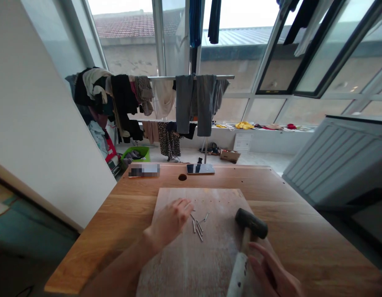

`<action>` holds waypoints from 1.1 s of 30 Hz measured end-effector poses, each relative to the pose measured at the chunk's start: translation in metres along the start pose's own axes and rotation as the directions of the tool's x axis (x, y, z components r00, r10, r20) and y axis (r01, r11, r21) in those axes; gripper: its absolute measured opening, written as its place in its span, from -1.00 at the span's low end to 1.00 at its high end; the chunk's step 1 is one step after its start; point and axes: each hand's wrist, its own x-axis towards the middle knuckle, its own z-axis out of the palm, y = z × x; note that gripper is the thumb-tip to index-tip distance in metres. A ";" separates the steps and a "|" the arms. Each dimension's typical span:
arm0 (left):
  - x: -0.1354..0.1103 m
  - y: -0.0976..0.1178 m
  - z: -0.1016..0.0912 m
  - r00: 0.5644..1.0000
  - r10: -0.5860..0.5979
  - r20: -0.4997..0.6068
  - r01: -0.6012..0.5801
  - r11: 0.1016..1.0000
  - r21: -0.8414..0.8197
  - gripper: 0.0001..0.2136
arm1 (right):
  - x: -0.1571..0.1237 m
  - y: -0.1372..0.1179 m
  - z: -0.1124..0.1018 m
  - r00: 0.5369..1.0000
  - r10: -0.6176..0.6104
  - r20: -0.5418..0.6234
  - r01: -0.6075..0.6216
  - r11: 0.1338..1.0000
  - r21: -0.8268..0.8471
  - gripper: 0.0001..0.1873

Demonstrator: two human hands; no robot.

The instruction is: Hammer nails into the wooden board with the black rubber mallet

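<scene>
My left hand [169, 220] reaches over a plywood board [191, 264], its fingertips just short of a small pile of steel nails [197, 227]. No nail shows in its fingers. A mallet with a black rubber head [251, 222] lies on the board's right side, its white-wrapped handle [240, 272] running toward me. My right hand [271, 272] is next to that handle, fingers spread, and seems not to grip it. The board rests on a wooden workbench [290, 194].
A phone [200, 168] and a blurred flat object [144, 170] lie at the bench's far edge, near a round hole [182, 177]. Beyond stand a clothes rack [191, 77] and a green basket [135, 153]. A white wall [45, 123] rises at left.
</scene>
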 end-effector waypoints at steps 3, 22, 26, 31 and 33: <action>0.021 0.006 0.009 0.982 0.095 0.163 -0.113 0.988 0.103 -0.75 | 0.008 -0.025 0.005 0.984 -0.041 0.174 0.036 0.999 0.033 -0.57; 0.079 0.007 0.027 1.000 0.010 -0.009 -0.013 0.883 -0.469 -0.79 | 0.010 0.001 -0.002 0.941 0.307 0.144 -0.339 0.829 0.445 -0.25; 0.113 0.025 0.040 0.999 0.011 -0.036 -0.029 0.834 -0.552 -0.80 | 0.014 -0.001 0.001 0.957 0.291 0.000 -0.288 0.946 0.149 -0.30; 0.138 0.039 0.047 0.998 0.059 -0.022 -0.062 0.899 -0.434 -0.80 | 0.014 -0.016 0.007 0.974 0.224 -0.016 -0.224 0.974 0.022 -0.34; 0.143 0.041 0.048 0.996 0.084 0.001 -0.077 0.917 -0.391 -0.80 | 0.013 -0.020 0.010 0.975 0.218 -0.053 -0.218 0.976 0.001 -0.37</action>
